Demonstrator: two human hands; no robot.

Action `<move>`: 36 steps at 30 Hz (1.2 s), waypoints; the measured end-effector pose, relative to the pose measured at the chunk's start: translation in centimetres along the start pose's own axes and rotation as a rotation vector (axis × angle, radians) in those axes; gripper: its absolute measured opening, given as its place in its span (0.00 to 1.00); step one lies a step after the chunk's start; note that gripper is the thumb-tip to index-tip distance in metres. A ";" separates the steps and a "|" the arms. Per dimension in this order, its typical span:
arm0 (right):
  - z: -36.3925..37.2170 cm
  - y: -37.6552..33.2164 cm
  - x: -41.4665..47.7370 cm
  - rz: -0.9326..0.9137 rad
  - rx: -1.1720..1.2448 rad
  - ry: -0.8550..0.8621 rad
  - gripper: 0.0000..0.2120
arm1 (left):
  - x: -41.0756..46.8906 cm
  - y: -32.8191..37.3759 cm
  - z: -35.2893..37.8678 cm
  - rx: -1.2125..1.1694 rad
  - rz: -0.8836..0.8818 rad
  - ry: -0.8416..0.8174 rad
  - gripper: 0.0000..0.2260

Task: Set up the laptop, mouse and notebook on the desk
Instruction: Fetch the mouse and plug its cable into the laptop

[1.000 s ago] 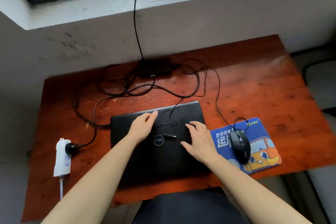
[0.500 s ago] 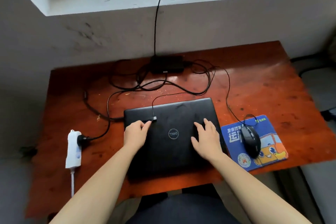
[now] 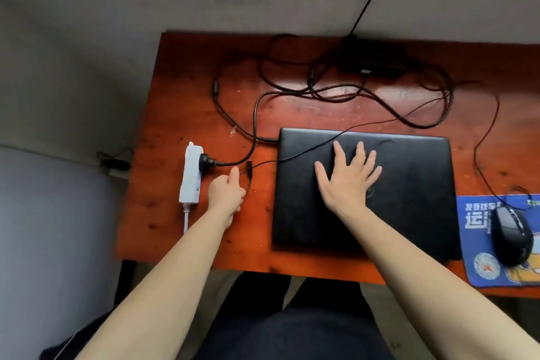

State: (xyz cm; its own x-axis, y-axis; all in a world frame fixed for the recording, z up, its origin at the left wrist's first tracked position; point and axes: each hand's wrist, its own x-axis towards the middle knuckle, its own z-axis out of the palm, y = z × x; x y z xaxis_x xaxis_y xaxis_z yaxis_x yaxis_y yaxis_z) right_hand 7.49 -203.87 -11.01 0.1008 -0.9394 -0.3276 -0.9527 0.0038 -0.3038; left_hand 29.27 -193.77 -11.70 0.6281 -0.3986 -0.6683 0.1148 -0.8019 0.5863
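A closed black laptop (image 3: 409, 199) lies flat on the reddish wooden desk (image 3: 292, 114). My right hand (image 3: 349, 177) rests flat on its lid with fingers spread. My left hand (image 3: 226, 193) is left of the laptop, pinching the thin black mouse cable (image 3: 306, 152) near its USB plug (image 3: 249, 168). That cable runs across the lid's far left corner. A black mouse (image 3: 511, 238) sits on a blue printed mouse pad (image 3: 479, 245) at the right edge. No notebook is in view.
A white power strip (image 3: 190, 177) with a black plug in it lies left of my left hand. A black power brick (image 3: 371, 64) and tangled black cables (image 3: 321, 90) fill the far side of the desk. A grey wall stands behind.
My left hand has carried the cable's USB plug off the laptop lid to the desk on its left. My right hand slid to the lid's middle. The view swung left.
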 end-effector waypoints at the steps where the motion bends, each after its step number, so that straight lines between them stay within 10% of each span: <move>1: -0.4 -0.2 0.2 -0.013 0.014 0.027 0.31 | 0.0 0.1 0.1 0.053 0.041 0.024 0.21; 9: -1.8 -2.2 3.9 -0.526 -0.012 0.168 0.10 | 1.3 -1.7 0.0 0.095 0.195 0.045 0.21; 36: -0.2 -4.9 8.4 -0.236 0.124 0.175 0.16 | -0.6 -5.3 2.9 0.389 0.891 0.439 0.06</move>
State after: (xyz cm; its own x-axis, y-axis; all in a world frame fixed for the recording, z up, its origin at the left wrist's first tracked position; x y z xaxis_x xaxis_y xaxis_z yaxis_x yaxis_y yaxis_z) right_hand 12.99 -211.81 -12.08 0.2537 -0.9640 -0.0791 -0.8655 -0.1897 -0.4637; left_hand 26.06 -190.52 -15.69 0.5955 -0.7783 0.1989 -0.7277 -0.4177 0.5441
